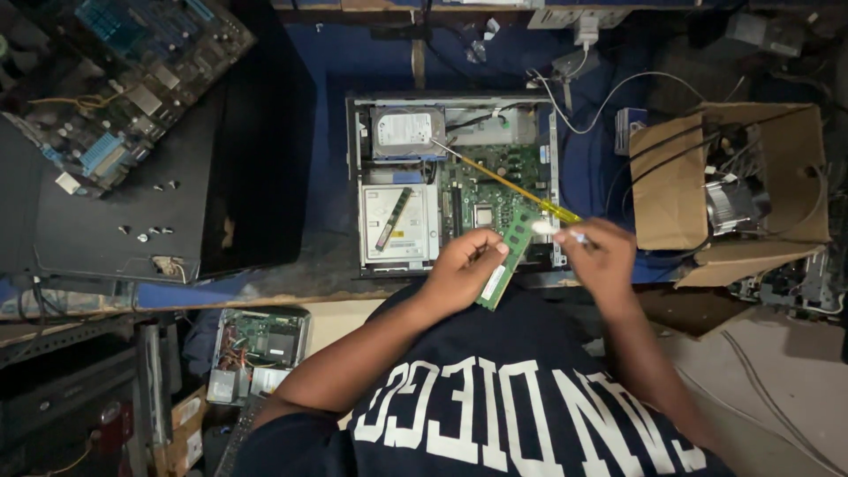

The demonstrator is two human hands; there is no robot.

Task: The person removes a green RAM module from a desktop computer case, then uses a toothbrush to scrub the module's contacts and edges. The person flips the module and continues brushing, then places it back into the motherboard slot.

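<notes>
Left hand (464, 265) is gripping a green rectangular memory stick (505, 259) by its long edge, holding it tilted just above the front edge of the open grey desktop computer case (353, 177); the fingers are covering part of the stick. Right hand (599, 256) is pinching a small white piece (545, 228) against the stick's upper end, too small to identify. A yellow-handled screwdriver (508, 183) is lying slantwise across the green motherboard (503, 168), its handle end passing behind the right hand. A torn brown cardboard box (671, 185) is sitting nearby, its contents hard to distinguish.
</notes>
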